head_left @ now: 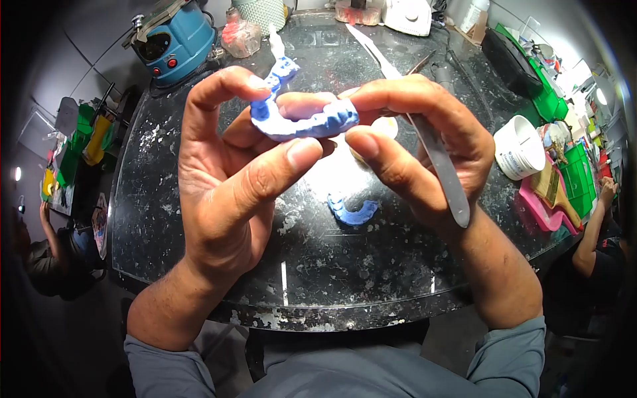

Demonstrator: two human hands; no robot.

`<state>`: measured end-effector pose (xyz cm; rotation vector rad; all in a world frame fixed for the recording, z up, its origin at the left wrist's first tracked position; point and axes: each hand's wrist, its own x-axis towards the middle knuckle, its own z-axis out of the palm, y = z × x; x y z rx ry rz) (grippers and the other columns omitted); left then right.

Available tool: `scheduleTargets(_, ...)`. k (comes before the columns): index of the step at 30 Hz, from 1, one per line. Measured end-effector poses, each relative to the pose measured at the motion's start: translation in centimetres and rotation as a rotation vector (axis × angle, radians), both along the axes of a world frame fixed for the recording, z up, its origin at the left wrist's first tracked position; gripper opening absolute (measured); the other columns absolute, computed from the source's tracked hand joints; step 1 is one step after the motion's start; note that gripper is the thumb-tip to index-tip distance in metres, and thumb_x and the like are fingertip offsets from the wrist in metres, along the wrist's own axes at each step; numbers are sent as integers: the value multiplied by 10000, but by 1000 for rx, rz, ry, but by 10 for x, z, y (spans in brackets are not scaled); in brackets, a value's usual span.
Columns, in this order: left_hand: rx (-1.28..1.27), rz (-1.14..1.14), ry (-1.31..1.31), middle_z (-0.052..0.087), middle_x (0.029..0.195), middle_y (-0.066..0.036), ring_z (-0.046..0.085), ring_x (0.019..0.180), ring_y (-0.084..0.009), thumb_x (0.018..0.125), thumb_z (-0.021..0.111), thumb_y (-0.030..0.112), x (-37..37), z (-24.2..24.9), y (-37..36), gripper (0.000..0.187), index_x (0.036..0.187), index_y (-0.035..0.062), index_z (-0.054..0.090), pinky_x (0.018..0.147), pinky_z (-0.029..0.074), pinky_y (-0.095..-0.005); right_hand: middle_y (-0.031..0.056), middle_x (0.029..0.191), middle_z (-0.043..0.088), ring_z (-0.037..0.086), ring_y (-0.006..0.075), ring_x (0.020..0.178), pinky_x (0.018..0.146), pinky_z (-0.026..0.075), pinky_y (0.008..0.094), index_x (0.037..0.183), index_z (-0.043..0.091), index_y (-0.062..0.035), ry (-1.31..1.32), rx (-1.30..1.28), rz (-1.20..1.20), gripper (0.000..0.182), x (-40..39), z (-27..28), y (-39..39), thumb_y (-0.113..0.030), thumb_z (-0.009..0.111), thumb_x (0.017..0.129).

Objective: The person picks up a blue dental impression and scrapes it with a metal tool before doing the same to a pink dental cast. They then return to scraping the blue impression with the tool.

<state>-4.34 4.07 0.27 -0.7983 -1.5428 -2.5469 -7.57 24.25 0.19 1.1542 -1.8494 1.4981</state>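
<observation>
In the head view, my left hand (229, 166) pinches a blue dental arch cast (292, 126) between its thumb and fingers, raised above the bench. A row of tooth shapes runs along the curved cast. My right hand (424, 132) has its thumb and index finger at the cast's right end, seemingly touching it. A long metal knife (443, 171) lies through the right hand, its handle toward my wrist and its pointed blade away from me. Below, a second blue arch piece (353, 211) rests on the bench. A pale round object (385, 127) is partly hidden behind my right thumb.
The dark, plaster-spotted bench (391, 278) carries a blue machine (174, 46) at back left and a red-stained jar (240, 34). On the right stand a white tub (521, 149), a pink tray (536, 207) with a brush, and green bins (578, 179). Other people sit at both sides.
</observation>
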Motion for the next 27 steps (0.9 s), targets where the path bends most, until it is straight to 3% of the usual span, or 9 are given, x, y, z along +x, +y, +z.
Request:
scheduleTargets(7, -27, 52, 68, 602, 1164, -166, 637, 1100, -242, 863, 636, -17, 2, 2, 4, 446, 1230, 103, 412, 1003, 527, -376, 142, 1012, 706, 650, 171, 896, 807, 501, 293, 1085, 676, 30, -21, -32, 17, 256, 2, 1, -2, -31, 743, 846)
scheduleTargets(9, 27, -49, -35, 601, 1099, -137, 653, 1012, -207, 865, 648, 2, 2, 4, 1, 385, 1164, 98, 424, 898, 558, -311, 141, 1007, 708, 647, 168, 889, 801, 498, 290, 1079, 679, 30, -31, -48, 19, 249, 1, 1, -2, -27, 740, 844)
scheduleTargets(12, -54, 51, -99, 602, 1031, -109, 654, 934, -178, 869, 659, 26, 2, 1, 3, 340, 1110, 95, 429, 797, 553, -262, 137, 991, 710, 644, 164, 877, 786, 494, 287, 1064, 688, 29, 5, -5, 2, 234, 0, 1, -1, -20, 731, 839)
scheduleTargets(16, -78, 106, -236, 625, 957, -98, 658, 922, -177, 847, 674, 19, 6, 11, 7, 486, 1232, 61, 382, 778, 544, -251, 125, 967, 710, 641, 163, 846, 763, 490, 280, 1056, 694, 27, 6, 27, -17, 229, 0, 1, -2, -3, 717, 830)
scheduleTargets(17, -75, 82, -270, 634, 952, -102, 662, 916, -180, 834, 682, 12, 5, 11, 7, 596, 1314, 32, 330, 783, 540, -254, 123, 963, 709, 640, 164, 835, 758, 489, 278, 1057, 693, 26, 31, 47, -30, 231, -1, 1, -2, 1, 714, 828)
scheduleTargets(20, -154, 57, -340, 642, 959, -104, 663, 916, -173, 830, 693, 23, 3, 14, 0, 658, 1352, 10, 292, 789, 535, -259, 118, 952, 707, 638, 164, 813, 743, 488, 275, 1056, 692, 27, 57, 77, -48, 243, -3, 1, -2, 18, 714, 814)
scheduleTargets(24, -146, -82, -421, 647, 955, -88, 678, 863, -167, 853, 687, 64, -2, 10, 1, 413, 1216, -19, 509, 777, 550, -250, 104, 917, 693, 628, 173, 777, 691, 489, 291, 1053, 704, -5, 66, 95, -53, 252, -4, -3, -5, 60, 698, 810)
scheduleTargets(25, -130, -139, -394, 691, 1024, -139, 697, 897, -192, 892, 695, 75, -2, 6, 1, 276, 1127, -33, 596, 860, 558, -316, 95, 876, 668, 639, 182, 757, 665, 504, 294, 1046, 703, -26, 95, 108, -76, 235, -6, -5, -7, 18, 720, 817)
scheduleTargets(27, -149, -80, -400, 689, 1027, -130, 691, 882, -178, 909, 678, 97, -2, 3, 3, 283, 1150, -23, 590, 828, 554, -287, 88, 842, 636, 646, 205, 734, 648, 518, 303, 1042, 697, -62, 95, 138, -145, 192, -11, -5, -5, -41, 712, 852)
